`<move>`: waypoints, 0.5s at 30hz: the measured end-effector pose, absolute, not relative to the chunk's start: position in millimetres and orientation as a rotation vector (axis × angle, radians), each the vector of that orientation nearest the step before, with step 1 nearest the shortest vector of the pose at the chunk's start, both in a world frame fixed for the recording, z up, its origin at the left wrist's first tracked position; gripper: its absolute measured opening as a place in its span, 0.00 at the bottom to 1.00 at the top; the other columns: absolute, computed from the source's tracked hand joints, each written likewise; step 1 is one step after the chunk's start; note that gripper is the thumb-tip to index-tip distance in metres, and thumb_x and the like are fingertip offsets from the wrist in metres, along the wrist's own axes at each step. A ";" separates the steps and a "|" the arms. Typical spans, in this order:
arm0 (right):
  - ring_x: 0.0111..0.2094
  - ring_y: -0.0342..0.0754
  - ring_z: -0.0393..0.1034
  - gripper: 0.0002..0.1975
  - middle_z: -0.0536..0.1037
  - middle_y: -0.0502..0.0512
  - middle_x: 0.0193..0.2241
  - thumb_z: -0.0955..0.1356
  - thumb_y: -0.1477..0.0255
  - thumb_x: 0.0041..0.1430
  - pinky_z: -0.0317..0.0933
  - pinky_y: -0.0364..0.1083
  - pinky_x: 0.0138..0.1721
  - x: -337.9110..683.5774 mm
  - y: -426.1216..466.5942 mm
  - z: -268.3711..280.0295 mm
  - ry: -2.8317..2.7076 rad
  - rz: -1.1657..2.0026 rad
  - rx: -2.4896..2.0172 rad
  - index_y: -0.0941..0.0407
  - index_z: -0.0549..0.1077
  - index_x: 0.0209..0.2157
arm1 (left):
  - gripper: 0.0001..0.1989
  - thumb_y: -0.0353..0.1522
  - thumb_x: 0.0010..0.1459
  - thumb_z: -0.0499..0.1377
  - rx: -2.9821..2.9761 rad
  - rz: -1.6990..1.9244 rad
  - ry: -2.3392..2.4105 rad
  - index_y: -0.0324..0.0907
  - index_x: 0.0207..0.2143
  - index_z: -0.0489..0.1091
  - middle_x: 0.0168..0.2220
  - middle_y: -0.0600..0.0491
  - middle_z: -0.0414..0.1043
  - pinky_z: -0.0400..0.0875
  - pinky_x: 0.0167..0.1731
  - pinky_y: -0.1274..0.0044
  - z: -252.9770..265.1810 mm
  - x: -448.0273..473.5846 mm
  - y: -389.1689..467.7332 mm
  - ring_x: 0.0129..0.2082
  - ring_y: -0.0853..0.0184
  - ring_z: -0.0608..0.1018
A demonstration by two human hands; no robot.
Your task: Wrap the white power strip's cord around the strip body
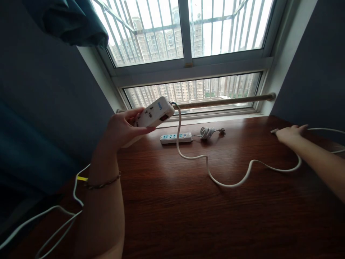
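Raised above the table's left side, my left hand (122, 126) is closed round a white power strip (153, 113) with sockets and a dark red switch. Its thick white cord (229, 185) drops from the strip's end and runs in loose waves across the tabletop towards the right. Over the table's right edge, my right hand (291, 133) is closed on the cord's far part, with a small pale end, perhaps the plug (274, 131), showing at its fingers. The exact grip is partly hidden.
A second power strip (176, 138) with blue sockets lies near the window, its coiled cord (207, 133) beside it. White cables (60, 208) with a yellow tag (82, 178) lie at left. The brown table (205, 223) meets a window with a rail (226, 101); a blue curtain (72, 21) hangs upper left.
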State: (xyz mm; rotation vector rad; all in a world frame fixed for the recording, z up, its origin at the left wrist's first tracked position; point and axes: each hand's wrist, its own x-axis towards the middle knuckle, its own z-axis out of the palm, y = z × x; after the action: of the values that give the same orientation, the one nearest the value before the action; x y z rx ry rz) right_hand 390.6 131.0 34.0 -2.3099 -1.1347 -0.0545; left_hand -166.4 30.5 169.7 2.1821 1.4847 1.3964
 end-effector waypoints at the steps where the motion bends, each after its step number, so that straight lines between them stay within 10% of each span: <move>1: 0.58 0.76 0.45 0.27 0.66 0.89 0.43 0.66 0.91 0.37 0.30 0.68 0.48 371.4 131.3 45.9 -1.160 -0.057 -2.328 0.57 0.44 0.07 | 0.37 0.39 0.33 0.70 2.191 1.387 1.488 0.37 0.49 0.69 0.41 0.48 0.75 0.71 0.46 0.63 169.5 -165.0 30.7 0.41 0.59 0.76; 3: 0.58 0.74 0.44 0.21 0.65 0.87 0.45 0.65 0.92 0.37 0.28 0.67 0.50 322.5 129.0 71.0 -1.326 -0.006 -2.266 0.59 0.51 0.09 | 0.37 0.39 0.34 0.70 2.212 1.373 1.505 0.37 0.49 0.68 0.42 0.48 0.75 0.71 0.46 0.65 168.7 -160.9 30.9 0.42 0.60 0.76; 6: 0.49 0.56 0.63 0.04 0.73 0.67 0.42 0.70 0.76 0.49 0.51 0.53 0.50 231.0 110.3 99.5 -1.768 0.222 -1.899 0.61 0.70 0.26 | 0.37 0.40 0.34 0.69 2.234 1.403 1.551 0.42 0.50 0.68 0.43 0.50 0.74 0.71 0.47 0.67 166.0 -153.1 31.4 0.44 0.59 0.76; 10: 0.32 0.44 0.69 0.24 0.75 0.56 0.35 0.67 0.59 0.54 0.62 0.42 0.35 126.3 61.0 102.0 -2.146 1.033 -1.112 0.59 0.67 0.49 | 0.36 0.42 0.35 0.69 2.177 1.506 1.573 0.45 0.50 0.67 0.44 0.51 0.73 0.73 0.42 0.70 161.4 -142.5 33.5 0.44 0.59 0.76; 15: 0.13 0.36 0.53 0.20 0.60 0.45 0.14 0.64 0.57 0.57 0.48 0.38 0.14 98.0 35.2 83.8 -2.201 1.489 -0.953 0.62 0.72 0.32 | 0.29 0.45 0.41 0.64 1.921 1.414 1.486 0.42 0.44 0.64 0.41 0.49 0.71 0.72 0.27 0.76 154.3 -131.4 45.1 0.31 0.65 0.77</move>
State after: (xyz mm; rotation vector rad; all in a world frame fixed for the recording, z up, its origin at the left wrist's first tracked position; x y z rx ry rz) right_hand 98.0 35.2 83.8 -0.9531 -2.2006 1.4887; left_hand -131.4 45.1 154.3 1.9210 1.4864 1.4138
